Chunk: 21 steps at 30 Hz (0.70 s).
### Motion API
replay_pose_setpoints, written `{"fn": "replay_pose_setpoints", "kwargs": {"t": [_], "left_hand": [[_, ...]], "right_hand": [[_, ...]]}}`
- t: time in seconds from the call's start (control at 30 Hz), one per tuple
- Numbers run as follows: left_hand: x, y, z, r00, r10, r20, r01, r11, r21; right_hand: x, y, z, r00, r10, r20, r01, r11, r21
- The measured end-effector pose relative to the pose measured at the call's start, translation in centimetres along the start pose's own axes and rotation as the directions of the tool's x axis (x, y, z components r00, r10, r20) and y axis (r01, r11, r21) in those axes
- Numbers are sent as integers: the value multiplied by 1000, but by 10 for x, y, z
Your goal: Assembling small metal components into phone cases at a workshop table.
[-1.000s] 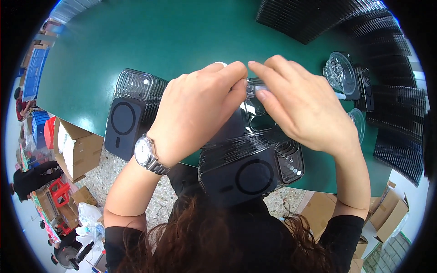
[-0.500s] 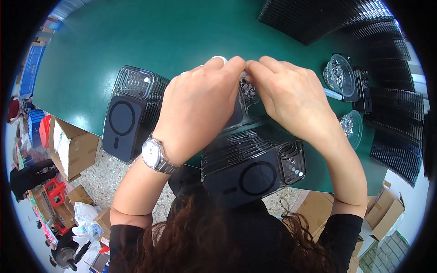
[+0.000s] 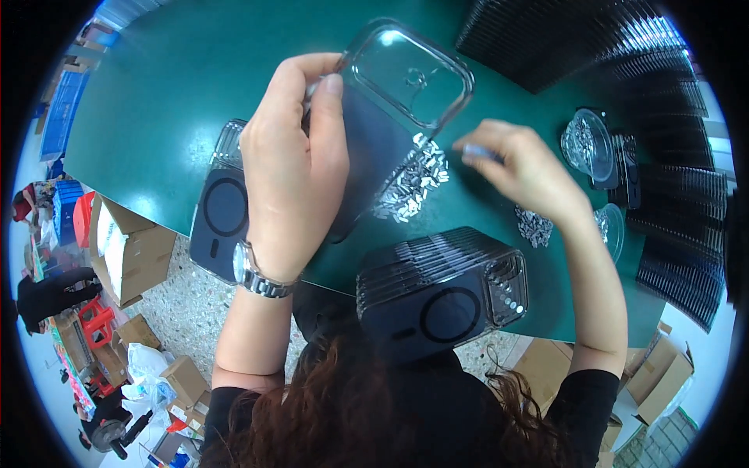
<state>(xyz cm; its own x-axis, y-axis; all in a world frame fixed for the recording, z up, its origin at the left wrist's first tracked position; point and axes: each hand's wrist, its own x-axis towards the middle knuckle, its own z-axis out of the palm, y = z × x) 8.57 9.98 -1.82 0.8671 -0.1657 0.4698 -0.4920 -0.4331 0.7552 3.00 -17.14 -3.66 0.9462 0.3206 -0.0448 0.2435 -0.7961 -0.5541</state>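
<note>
- In the head view, the left hand (image 3: 292, 148) had its grip closed around the side of a phone case (image 3: 370, 144), with the thumb across the near face.
- The phone case was at upper centre, tilted, over the green tabletop (image 3: 195, 70); its clear camera end pointed to the upper right.
- The right hand (image 3: 523, 168) was well apart from the case, to its right, with the fingers curled and the thumb near them. Blur hid whether this grip held anything, so I cannot tell.
- A heap of small pale pieces (image 3: 421, 181) lay beside the case's lower right edge, between the two hands.
- A heap of darker bits (image 3: 534, 227) lay below the right hand, beside the forearm.
- A near stack of cases (image 3: 441, 300) leaned together at the tabletop's near edge; another left stack of cases (image 3: 225, 207) was partly hidden behind the left hand.
- Two clear dishes, an upper dish (image 3: 589, 144) and a lower dish (image 3: 614, 234), stood on the right, near long dark rows of cases (image 3: 683, 203).
- A steel watch (image 3: 269, 285) circled the left wrist.
</note>
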Motion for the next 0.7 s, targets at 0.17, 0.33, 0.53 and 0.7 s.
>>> {"fn": "replay_pose_setpoints", "kwargs": {"t": [0.17, 0.33, 0.53, 0.7], "left_hand": [[3, 0, -25, 998, 27, -65, -29, 999, -36], [-17, 12, -23, 1000, -29, 9, 30, 972, -231], [-39, 16, -21, 993, -27, 116, 45, 986, -158], [-28, 16, -14, 970, -4, 243, 11, 999, -30]], "right_hand": [[14, -22, 19, 995, -93, 22, 96, 982, -163], [-4, -15, 38, 979, -199, -39, 173, 920, -351], [-21, -9, 46, 977, -192, -94, 168, 962, -217], [-17, -13, -22, 946, 73, -317, -4, 977, 213]]}}
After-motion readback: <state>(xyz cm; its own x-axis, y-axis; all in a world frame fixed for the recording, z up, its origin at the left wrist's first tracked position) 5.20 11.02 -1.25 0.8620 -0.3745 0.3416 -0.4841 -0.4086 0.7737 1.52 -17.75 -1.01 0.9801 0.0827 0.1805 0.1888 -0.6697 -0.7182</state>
